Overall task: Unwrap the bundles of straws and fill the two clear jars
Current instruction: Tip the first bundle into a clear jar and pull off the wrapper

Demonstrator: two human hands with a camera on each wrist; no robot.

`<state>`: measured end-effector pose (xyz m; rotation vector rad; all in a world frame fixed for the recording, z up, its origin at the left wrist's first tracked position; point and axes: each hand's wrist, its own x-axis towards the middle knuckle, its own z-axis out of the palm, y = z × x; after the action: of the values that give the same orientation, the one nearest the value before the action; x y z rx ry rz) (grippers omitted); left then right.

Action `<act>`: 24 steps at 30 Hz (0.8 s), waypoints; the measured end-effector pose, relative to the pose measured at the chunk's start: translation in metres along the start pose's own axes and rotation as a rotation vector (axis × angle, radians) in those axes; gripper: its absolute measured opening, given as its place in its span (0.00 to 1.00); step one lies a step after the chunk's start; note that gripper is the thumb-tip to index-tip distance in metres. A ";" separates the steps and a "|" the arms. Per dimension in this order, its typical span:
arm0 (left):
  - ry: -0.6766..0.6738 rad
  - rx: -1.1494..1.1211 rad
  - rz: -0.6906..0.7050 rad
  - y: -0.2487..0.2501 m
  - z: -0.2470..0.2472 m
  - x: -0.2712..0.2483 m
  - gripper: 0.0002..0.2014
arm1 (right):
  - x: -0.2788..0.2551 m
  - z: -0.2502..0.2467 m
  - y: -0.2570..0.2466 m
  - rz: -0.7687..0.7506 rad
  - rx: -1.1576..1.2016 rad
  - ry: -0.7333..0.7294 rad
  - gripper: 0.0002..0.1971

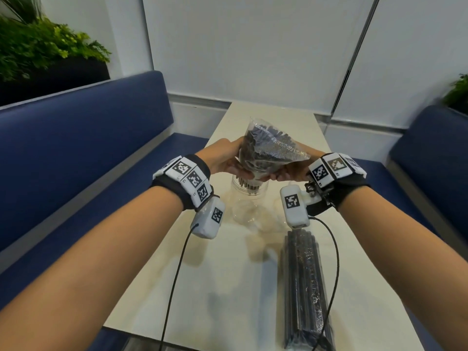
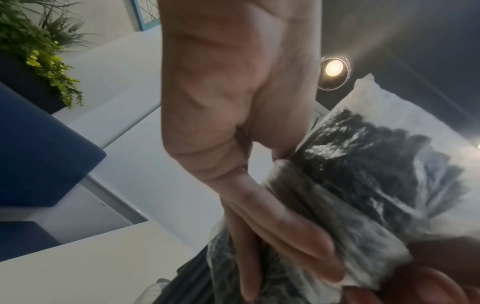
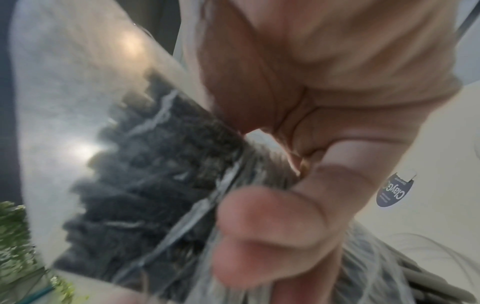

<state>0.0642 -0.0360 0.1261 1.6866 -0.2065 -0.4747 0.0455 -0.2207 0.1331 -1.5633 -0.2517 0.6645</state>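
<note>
— Fingers of the left hand lie long and nearly straight down the side of the bundle of straws, thumb on its far side, so the hand clasps it. Do you see the same?

— Yes. From the other side the right hand does likewise, its fingers curled in and pinching the clear wrapper against the straws. That wrist picture is blurred, so I'd only say it looks like a firm pinch.

— Where does the bundle sit?

— Held upright in the air between both hands, over the middle of the table. Its lower ends poke out of the wrapper into the mouth of a clear jar standing right below. The wrapper is bunched loose around the upper part, with dark straw tips showing through.

— And the second jar?

— A second clear jar stands just nearer the person, touching or almost touching the first; through the glare I can't tell which.

— Anything else on the table?

— Another wrapped bundle of dark straws lies flat near the right forearm, running toward the near edge. A black cable from the right wrist camera loops over it.

— Around the table?

— Blue benches on both sides, green plants behind the left one, white wall panels beyond.
</note>
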 end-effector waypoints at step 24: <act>-0.210 0.089 -0.082 -0.018 -0.016 0.009 0.46 | 0.025 -0.014 -0.008 0.240 0.046 0.204 0.29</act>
<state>0.0770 -0.0223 0.1083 1.7362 -0.3164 -0.7148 0.0749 -0.2176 0.1335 -1.6179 0.1039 0.6847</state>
